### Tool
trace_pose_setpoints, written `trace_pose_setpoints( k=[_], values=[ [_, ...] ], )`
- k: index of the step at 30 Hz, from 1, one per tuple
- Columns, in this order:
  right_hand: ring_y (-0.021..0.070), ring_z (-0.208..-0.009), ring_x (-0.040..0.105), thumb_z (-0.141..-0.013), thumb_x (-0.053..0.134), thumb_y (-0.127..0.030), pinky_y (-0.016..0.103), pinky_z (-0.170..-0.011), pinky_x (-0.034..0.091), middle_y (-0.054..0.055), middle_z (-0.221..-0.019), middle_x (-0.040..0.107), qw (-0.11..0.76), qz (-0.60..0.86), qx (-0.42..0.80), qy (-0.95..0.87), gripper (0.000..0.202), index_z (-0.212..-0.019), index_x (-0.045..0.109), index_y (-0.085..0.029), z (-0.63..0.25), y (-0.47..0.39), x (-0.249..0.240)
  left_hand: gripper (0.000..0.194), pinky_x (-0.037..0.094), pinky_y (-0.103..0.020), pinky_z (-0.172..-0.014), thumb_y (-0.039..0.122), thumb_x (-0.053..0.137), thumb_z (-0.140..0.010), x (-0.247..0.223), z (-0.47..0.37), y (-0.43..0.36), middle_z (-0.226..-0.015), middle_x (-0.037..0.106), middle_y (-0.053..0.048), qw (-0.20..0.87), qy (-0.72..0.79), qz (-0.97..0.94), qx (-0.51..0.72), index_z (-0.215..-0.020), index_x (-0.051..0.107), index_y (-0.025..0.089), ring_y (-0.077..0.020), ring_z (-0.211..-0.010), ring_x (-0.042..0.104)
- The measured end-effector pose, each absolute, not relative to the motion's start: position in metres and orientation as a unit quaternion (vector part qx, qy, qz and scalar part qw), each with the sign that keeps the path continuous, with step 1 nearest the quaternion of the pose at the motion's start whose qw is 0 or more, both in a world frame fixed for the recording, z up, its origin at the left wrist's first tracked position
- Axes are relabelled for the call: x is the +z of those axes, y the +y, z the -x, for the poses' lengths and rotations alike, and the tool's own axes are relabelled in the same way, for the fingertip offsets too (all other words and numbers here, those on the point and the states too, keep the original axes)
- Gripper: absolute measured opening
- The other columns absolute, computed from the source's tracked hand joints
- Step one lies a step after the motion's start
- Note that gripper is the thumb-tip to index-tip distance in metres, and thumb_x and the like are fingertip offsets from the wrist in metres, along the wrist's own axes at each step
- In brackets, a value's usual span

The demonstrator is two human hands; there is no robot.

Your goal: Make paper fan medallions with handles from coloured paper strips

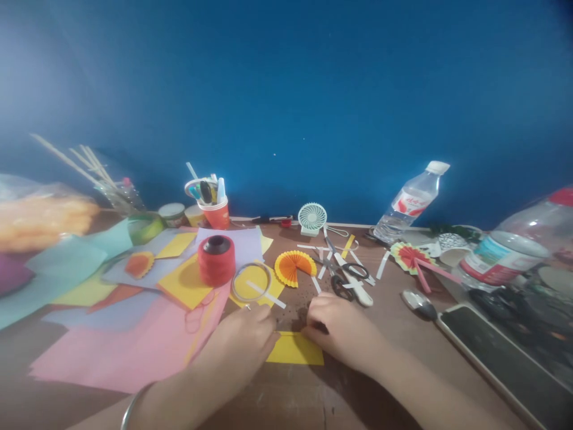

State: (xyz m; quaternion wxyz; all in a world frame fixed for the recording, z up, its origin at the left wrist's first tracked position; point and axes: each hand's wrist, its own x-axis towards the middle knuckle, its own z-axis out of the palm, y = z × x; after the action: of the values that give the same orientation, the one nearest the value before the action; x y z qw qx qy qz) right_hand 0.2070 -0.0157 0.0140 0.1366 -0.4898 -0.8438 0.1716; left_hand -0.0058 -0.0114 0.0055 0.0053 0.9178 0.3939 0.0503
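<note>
A small sheet of yellow paper (295,349) lies on the brown table before me. My left hand (248,334), fingers curled, pinches its left end near the far edge. At the right end my right hand (338,325) is closed on the same edge, its thumb turned inward. My fingertips are partly hidden. Just beyond the hands sits an orange and yellow pleated paper fan (293,266), opened nearly into a full circle. A metal ring (251,282) and a white paper strip (267,295) rest on another yellow sheet past my left hand.
Scissors (347,280), a white-handled knife (358,286) and paper strips lie beyond my right hand. Coloured sheets (134,352) and a red thread spool (216,260) are left. A phone (496,352), spoon (419,303) and bottle (409,200) stand or lie right; a small fan (312,218) stands behind.
</note>
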Motion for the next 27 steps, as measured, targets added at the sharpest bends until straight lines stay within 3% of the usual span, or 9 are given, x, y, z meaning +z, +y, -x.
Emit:
trace_pose_setpoints(
  k=[4,9,18,27],
  values=[
    [0.0118,-0.074,0.051,-0.072,0.058,-0.018,0.020,-0.064,0.034,-0.001,-0.074,0.059,0.151,0.509,0.204,-0.822,0.003,-0.071,0.061,-0.019,-0.202,-0.017,0.010,0.019,0.039,-0.024,-0.063,0.016,0.041,-0.082,0.012,0.000,-0.004,-0.076,0.056,0.000,0.089,0.409,-0.905,0.075,-0.073,0.058,0.019,-0.0128,-0.071,0.052],
    [0.0117,-0.072,0.052,-0.072,0.051,-0.011,0.020,-0.062,0.034,-0.001,-0.074,0.058,0.104,0.507,0.194,-0.834,0.012,-0.071,0.059,-0.019,-0.197,-0.025,0.016,0.018,0.040,-0.026,-0.070,0.016,0.042,-0.081,0.015,-0.001,-0.006,-0.079,0.057,-0.001,0.129,0.405,-0.903,0.068,-0.078,0.059,0.019,-0.0150,-0.078,0.052],
    [0.0123,-0.063,0.049,-0.071,0.052,-0.010,0.023,-0.054,0.031,0.000,-0.071,0.056,0.085,0.511,0.117,-0.848,0.008,-0.069,0.052,-0.017,-0.190,-0.028,0.010,0.017,0.040,-0.025,-0.067,0.011,0.040,-0.081,0.012,-0.002,-0.007,-0.077,0.055,-0.001,0.078,0.387,-0.918,0.023,-0.077,0.055,0.017,-0.0134,-0.072,0.052],
    [0.0159,-0.067,0.046,-0.076,0.054,-0.007,0.028,-0.058,0.032,0.001,-0.070,0.054,0.060,0.386,0.006,-0.921,0.011,-0.070,0.053,-0.016,-0.190,-0.032,0.007,0.022,0.040,-0.031,-0.060,0.000,0.045,-0.068,0.004,0.005,-0.016,-0.077,0.056,-0.004,-0.107,0.297,-0.947,-0.054,-0.080,0.055,0.016,-0.0188,-0.069,0.052]
  ],
)
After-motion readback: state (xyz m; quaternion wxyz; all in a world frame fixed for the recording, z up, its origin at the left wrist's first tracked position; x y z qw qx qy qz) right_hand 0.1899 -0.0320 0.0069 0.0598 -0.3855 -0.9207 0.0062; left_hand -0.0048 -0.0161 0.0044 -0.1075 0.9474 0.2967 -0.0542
